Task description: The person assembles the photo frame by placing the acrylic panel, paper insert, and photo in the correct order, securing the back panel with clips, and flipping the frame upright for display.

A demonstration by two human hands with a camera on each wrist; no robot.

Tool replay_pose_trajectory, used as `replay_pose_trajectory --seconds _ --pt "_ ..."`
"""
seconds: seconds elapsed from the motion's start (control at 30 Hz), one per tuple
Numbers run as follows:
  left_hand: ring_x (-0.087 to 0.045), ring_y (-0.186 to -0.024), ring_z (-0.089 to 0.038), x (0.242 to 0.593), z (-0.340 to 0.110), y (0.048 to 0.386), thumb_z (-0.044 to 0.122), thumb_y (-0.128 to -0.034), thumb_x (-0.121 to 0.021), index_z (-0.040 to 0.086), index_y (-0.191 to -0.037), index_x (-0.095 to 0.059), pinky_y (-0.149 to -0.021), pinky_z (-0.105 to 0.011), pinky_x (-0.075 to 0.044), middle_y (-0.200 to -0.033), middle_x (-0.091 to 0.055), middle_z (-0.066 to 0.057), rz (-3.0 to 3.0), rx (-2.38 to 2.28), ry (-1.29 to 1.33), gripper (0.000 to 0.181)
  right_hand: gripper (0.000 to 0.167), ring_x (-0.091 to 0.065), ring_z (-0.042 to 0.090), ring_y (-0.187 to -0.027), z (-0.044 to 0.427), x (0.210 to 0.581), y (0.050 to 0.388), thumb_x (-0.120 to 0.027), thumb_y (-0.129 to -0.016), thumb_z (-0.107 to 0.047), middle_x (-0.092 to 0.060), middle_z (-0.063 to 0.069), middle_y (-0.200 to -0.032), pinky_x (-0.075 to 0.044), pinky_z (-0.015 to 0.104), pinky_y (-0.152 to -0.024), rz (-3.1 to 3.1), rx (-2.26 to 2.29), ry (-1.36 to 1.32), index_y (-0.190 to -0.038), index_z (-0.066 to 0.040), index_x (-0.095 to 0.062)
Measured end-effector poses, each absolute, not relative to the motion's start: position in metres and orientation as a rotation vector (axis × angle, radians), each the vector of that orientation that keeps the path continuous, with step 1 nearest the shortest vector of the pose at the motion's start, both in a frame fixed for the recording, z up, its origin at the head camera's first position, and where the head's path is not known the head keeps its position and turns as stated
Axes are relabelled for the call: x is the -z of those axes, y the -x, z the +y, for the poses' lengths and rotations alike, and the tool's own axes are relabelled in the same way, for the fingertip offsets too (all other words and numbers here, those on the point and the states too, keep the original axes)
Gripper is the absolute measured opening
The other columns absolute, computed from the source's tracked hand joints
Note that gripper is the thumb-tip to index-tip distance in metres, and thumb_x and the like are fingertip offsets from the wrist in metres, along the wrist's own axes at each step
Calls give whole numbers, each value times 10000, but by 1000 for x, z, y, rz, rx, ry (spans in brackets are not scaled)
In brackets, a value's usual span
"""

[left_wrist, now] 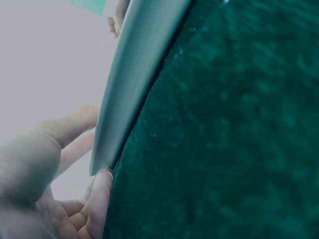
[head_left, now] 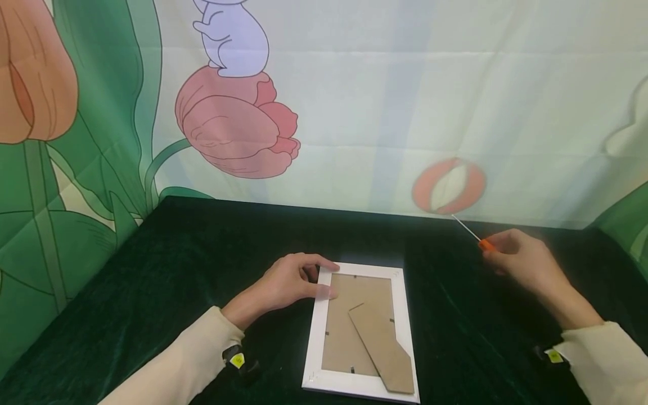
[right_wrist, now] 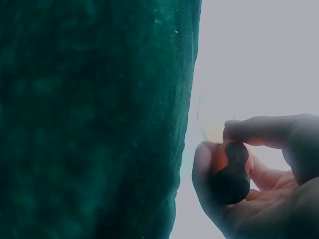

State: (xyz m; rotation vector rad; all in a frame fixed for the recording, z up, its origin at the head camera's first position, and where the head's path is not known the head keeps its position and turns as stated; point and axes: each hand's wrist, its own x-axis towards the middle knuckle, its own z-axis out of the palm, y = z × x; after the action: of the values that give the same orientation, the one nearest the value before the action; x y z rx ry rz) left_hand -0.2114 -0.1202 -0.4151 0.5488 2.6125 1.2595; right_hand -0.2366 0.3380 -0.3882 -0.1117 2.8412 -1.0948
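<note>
A white picture frame (head_left: pixel 314 332) lies face down on the dark green cloth, its brown backing board (head_left: pixel 356 292) upward. Across the backing slants a brown stand leg (head_left: pixel 382 349). My left hand (head_left: pixel 291 281) grips the frame at its far left corner, thumb and a finger over the border. In the left wrist view, other fingertips (left_wrist: pixel 103 181) touch the frame's side (left_wrist: pixel 132 74) at the corner. Off to the right, my right hand (head_left: pixel 526 264) holds a screwdriver (head_left: pixel 487 245) in the air by its orange and black handle (right_wrist: pixel 232 184), the thin shaft pointing away and leftward.
Green velvet cloth (head_left: pixel 243 230) covers the table. Behind its far edge hangs a pale curtain (head_left: pixel 354 112) printed with flowers and a rabbit. Small black tabs (head_left: pixel 352 369) sit around the backing's edge.
</note>
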Motion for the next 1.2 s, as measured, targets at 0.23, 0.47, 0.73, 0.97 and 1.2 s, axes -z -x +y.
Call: replay_pose_trajectory --seconds 0.23,0.47,0.73,0.97,1.2 --pt "-609 -922 -237 414 -119 212 338 -872 -903 257 -1284 -774 -643 -336 -563 -1006 -640 3 2616 -1252 -536 439 510 -696 310 -961 344 388 237 -646 -1065 -220 -602 313 -1256 -605 349 -720 2824 1084 87 -1413 110 -472" --pt "-603 -923 -237 415 -120 212 324 -869 -908 249 -1279 -777 -648 -341 -546 -990 -636 -2 2612 -1259 -550 436 476 -656 386 -1007 352 386 237 -643 -1060 -234 -614 304 -1214 -580 403 -734 2856 973 68 -1370 103 -512" --pt "-602 -918 -236 414 -120 212 330 -869 -908 256 -1280 -777 -642 -335 -542 -991 -634 2 2613 -1254 -541 438 446 -639 335 -933 355 389 238 -652 -1038 -207 -632 251 -1127 -546 372 -703 2840 914 98 -1329 111 -534" --pt "-607 -909 -236 415 -120 211 336 -873 -903 251 -1278 -777 -630 -335 -545 -990 -635 3 2613 -1258 -554 433 449 -643 301 -870 358 392 240 -648 -1037 -181 -640 217 -1059 -551 387 -687 2810 911 84 -1326 137 -517" --pt "-603 -919 -238 415 -120 212 340 -872 -903 256 -1281 -775 -642 -338 -550 -995 -635 2 2611 -1256 -542 437 483 -649 294 -859 359 393 242 -655 -1031 -198 -650 210 -1045 -557 390 -689 2779 891 63 -1330 152 -509"
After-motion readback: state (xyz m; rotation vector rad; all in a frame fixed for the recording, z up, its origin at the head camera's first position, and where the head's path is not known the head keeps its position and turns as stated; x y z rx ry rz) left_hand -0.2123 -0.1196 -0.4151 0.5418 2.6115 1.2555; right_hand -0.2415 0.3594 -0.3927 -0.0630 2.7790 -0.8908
